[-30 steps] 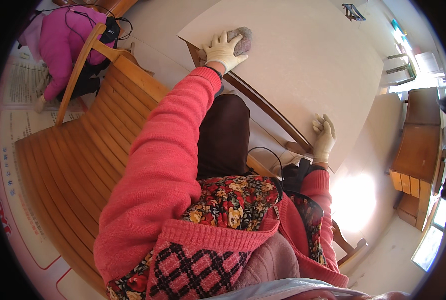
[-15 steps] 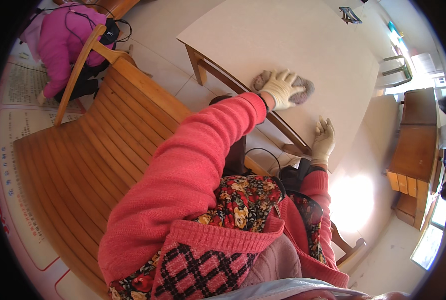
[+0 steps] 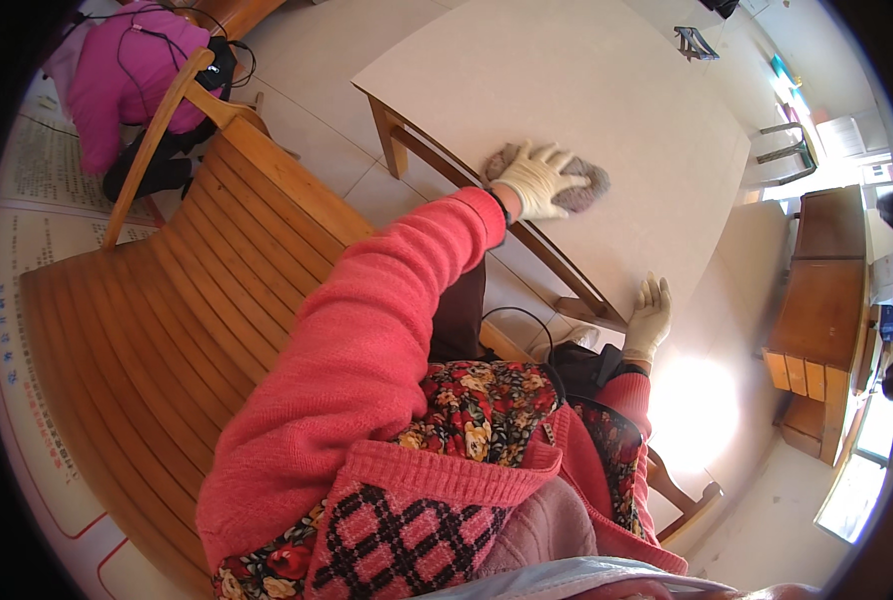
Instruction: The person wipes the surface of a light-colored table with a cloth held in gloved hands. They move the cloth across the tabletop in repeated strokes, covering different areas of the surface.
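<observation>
My left hand [image 3: 539, 180], in a cream-white glove, presses down on a grey fuzzy cloth [image 3: 593, 187] with its fingers spread over it. The cloth lies bunched on the pale top of a wooden-legged table [image 3: 567, 80], close to its near edge. At the table's near right corner is my right hand [image 3: 650, 318], gloved alike and holding nothing. Its fingers are stretched out and point away from me. Whether it touches the tabletop I cannot tell.
A slatted wooden bench [image 3: 187, 310] runs along the left. Beyond its armrest a person in a purple top [image 3: 137, 70] bends low. A small dark stand [image 3: 695, 43] sits at the table's far side. At right stands a brown wooden cabinet [image 3: 822, 290].
My left hand and the cloth have slid a little leftward over the tabletop. My right hand has drawn slightly nearer to me. The whole view has shifted a little.
</observation>
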The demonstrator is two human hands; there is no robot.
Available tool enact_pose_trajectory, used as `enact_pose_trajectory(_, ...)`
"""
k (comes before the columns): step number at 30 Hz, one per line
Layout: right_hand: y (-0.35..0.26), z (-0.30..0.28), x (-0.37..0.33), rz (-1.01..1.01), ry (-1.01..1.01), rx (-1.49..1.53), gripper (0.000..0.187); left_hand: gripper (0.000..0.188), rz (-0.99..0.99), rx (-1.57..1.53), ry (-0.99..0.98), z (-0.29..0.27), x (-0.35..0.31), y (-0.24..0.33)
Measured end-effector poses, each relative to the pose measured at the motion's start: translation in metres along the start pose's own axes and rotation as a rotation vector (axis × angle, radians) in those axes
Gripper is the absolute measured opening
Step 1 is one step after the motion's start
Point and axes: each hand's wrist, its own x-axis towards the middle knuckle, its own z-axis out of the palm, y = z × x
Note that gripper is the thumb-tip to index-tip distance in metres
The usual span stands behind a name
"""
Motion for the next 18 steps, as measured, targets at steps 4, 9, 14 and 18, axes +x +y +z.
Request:
enact_pose_trajectory(4, -0.001, 0.003, -0.003, -0.002, 0.019, -0.016, 0.052, 0.085, -0.192, -0.049, 0.026, -0.028, -0.009, -0.069)
enact_pose_trajectory(9, -0.005, 0.005, -0.006, 0.001, -0.011, -0.098, 0.055, 0.103, -0.521, 0.100, 0.129, -0.054, -0.015, -0.091)
enact_pose_trajectory(14, -0.003, 0.005, -0.006, -0.033, -0.039, -0.077, 0.050, 0.103, -0.844, -0.090, 0.138, -0.049, -0.011, -0.072)
enact_pose_trajectory(18, -0.003, 0.007, -0.007, 0.002, 0.001, -0.104, 0.051, 0.092, -0.826, -0.131, 0.184, -0.041, -0.001, -0.066)
